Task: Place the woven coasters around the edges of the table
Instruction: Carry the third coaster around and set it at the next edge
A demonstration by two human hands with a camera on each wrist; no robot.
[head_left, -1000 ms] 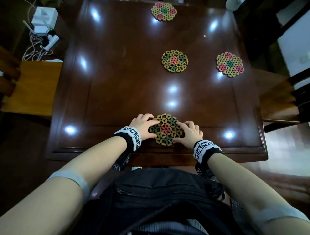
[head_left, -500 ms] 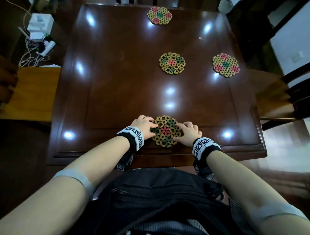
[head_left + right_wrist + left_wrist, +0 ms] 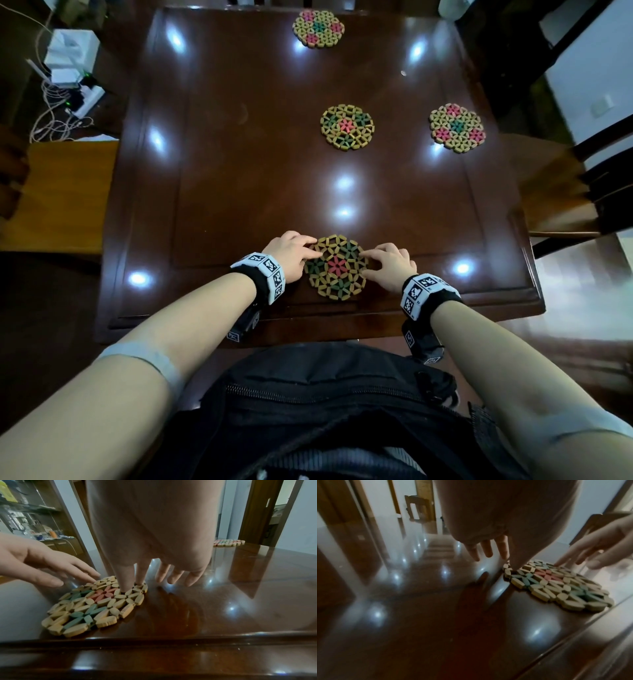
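Note:
Four woven coasters lie on the dark glossy table [image 3: 239, 171]. The nearest coaster [image 3: 337, 267] sits flat by the front edge, straight in front of me. My left hand [image 3: 291, 251] touches its left rim with straight fingers, and my right hand [image 3: 390, 262] touches its right rim likewise. In the left wrist view a fingertip of my left hand [image 3: 496, 550] presses the coaster [image 3: 556, 586]. The right wrist view shows two fingertips of my right hand [image 3: 154, 574] on the coaster [image 3: 96, 604]. Others: centre coaster [image 3: 346, 127], right-edge coaster [image 3: 456, 127], far-edge coaster [image 3: 318, 28].
A wooden chair [image 3: 555, 192] stands at the table's right side and a wooden seat [image 3: 58, 192] at its left. White devices and tangled cables [image 3: 68, 78] lie on the floor at the far left. A black bag [image 3: 325, 411] sits on my lap.
Both hands and the near coaster stay almost in place at the front edge. Only the head view has shifted a little.

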